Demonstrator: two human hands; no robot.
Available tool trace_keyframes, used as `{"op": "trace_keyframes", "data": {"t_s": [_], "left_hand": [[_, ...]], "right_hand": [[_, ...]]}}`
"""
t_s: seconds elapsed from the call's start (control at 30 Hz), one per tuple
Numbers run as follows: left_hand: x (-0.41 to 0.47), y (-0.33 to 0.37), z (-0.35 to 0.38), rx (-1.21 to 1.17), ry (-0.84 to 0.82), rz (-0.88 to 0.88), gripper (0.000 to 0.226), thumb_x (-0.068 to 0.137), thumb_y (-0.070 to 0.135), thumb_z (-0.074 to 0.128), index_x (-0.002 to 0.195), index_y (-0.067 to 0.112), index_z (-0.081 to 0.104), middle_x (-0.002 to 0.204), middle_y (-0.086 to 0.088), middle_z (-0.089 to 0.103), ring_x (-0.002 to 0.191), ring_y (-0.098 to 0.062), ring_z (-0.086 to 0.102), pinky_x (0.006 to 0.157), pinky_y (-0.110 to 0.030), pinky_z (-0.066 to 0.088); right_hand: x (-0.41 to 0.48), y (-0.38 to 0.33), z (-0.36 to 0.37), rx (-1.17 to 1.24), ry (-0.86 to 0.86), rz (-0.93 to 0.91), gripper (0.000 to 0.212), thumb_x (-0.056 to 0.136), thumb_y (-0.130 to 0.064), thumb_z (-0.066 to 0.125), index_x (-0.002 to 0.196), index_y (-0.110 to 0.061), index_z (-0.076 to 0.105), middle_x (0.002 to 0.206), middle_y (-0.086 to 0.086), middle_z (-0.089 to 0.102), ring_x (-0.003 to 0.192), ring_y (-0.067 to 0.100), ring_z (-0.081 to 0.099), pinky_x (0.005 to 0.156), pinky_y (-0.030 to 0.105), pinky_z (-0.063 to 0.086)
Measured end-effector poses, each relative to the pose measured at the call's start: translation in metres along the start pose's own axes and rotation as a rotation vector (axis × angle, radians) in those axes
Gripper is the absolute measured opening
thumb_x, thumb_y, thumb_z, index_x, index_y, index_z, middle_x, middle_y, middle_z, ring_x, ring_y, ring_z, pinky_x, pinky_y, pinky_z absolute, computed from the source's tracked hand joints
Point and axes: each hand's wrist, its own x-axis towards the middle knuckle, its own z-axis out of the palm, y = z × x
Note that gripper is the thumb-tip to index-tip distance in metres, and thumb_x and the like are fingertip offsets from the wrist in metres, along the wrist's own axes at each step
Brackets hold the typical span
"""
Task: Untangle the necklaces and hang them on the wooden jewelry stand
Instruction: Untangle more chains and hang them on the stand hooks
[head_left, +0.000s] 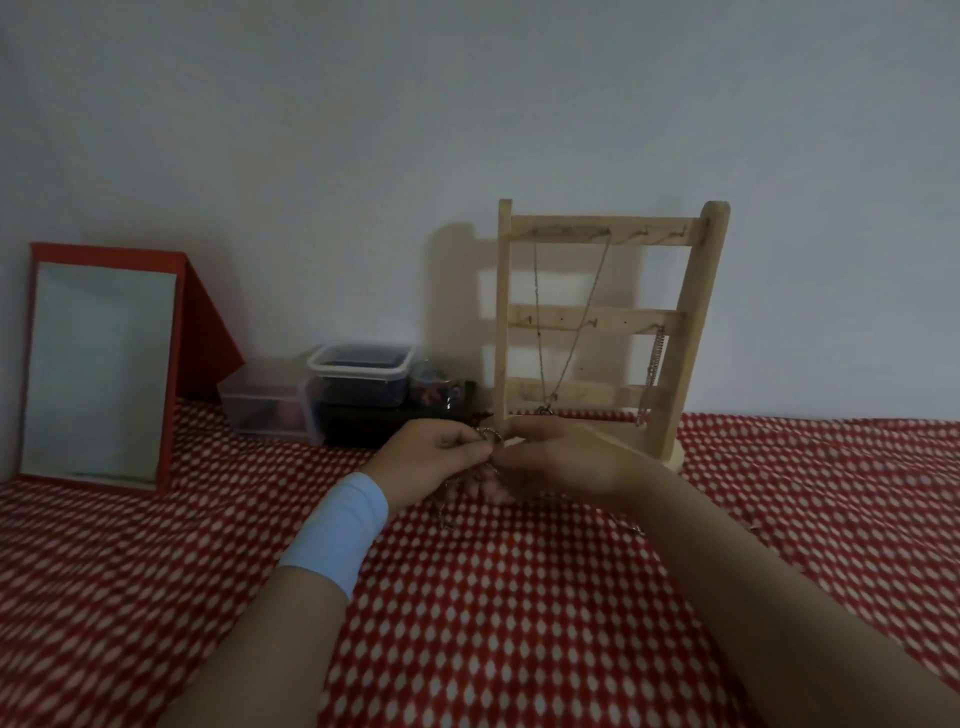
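Note:
A wooden jewelry stand (698, 332) with three cross rails stands upright against the wall. A thin chain necklace (540, 332) hangs in a long V from its top rail, and a shorter chain (655, 364) dangles at the right of the middle rail. Just in front of the stand's base, my left hand (431, 462) and my right hand (561, 462) meet, both pinching a tangled silver necklace (489, 437). Loose parts of the chain trail down to the cloth under my hands. My left wrist wears a light blue band.
A red-and-white patterned cloth (519, 597) covers the surface. A red-framed mirror (98, 369) leans on the wall at the left. Clear plastic boxes (358, 384) and a small jar (434, 389) sit between the mirror and the stand.

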Motion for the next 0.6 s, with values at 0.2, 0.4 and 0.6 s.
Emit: {"op": "trace_keyframes", "data": {"t_s": [0.2,0.4,0.6], "left_hand": [[0.001,0.011,-0.022,0.113,-0.182,-0.074,0.014,0.090,0.024,0.067,0.102,0.021,0.075,0.072,0.008,0.073,0.066,-0.006,0.063,0.065,-0.018,0.051],[0.004,0.020,-0.027,0.442,-0.173,-0.034,0.013,0.090,0.026,0.067,0.088,0.022,0.079,0.070,0.020,0.070,0.061,0.009,0.060,0.060,-0.005,0.042],[0.004,0.019,-0.027,0.462,-0.077,-0.045,0.029,0.093,0.036,0.061,0.081,0.014,0.076,0.067,0.009,0.068,0.055,0.002,0.055,0.061,-0.015,0.043]], "right_hand": [[0.006,0.009,-0.002,-0.063,-0.080,0.018,0.015,0.102,-0.021,0.060,0.109,-0.012,0.071,0.059,-0.006,0.048,0.046,0.010,0.036,0.043,0.021,0.030],[0.011,0.003,0.006,-0.506,0.090,-0.072,0.039,0.094,-0.032,0.072,0.131,-0.020,0.067,0.116,-0.009,0.069,0.094,0.000,0.064,0.077,0.010,0.046],[0.017,0.012,0.008,-0.508,0.211,-0.239,0.011,0.089,-0.027,0.077,0.099,-0.029,0.074,0.098,-0.011,0.073,0.089,0.001,0.067,0.084,0.020,0.055]]}}
